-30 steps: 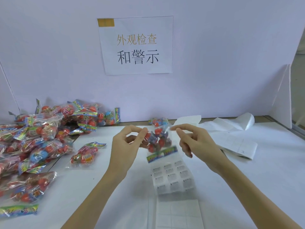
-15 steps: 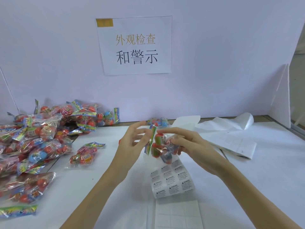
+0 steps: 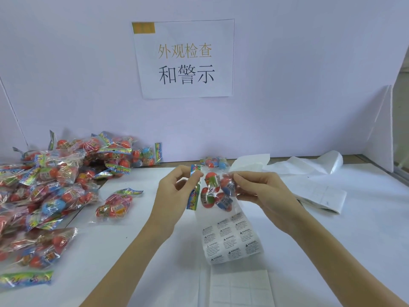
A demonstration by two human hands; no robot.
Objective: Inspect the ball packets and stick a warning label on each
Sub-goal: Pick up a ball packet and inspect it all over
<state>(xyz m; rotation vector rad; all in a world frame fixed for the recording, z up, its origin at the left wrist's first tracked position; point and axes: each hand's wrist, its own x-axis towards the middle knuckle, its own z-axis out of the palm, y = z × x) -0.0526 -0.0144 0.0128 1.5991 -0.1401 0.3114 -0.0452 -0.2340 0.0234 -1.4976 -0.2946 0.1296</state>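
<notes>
Head view. A clear packet of balls (image 3: 215,192) is being held up above the white table (image 3: 332,251), between both hands, just in front of the middle of the scene. The packet is being kept roughly level with its long axis running left to right; its colourful header strip (image 3: 194,191) is being turned to the left end and is standing nearly upright, while the clear tail of the bag is pointing right. The header is being pinched between thumb and fingers of the left hand (image 3: 177,191), closed narrowly on it. The opposite end is being gripped by the fingertips of the right hand (image 3: 259,191), likewise closed on the film.

Directly below the packet, a sheet of warning labels (image 3: 231,238) is lying flat on the table, its long side running away from the person, and a blank white sheet (image 3: 240,289) is lying just nearer, partly cut off by the bottom edge.

At the left, a pile of ball packets (image 3: 55,180) is spreading to the frame's left edge, and a single packet (image 3: 115,206) is lying apart from it, near the left forearm. Behind the hands another packet (image 3: 214,162) is resting by the back wall. At the right, spent backing paper (image 3: 314,187) is lying loose. Open table surface is being left at the right front and between the forearms. A printed sign (image 3: 184,58) is being displayed on the wall.
</notes>
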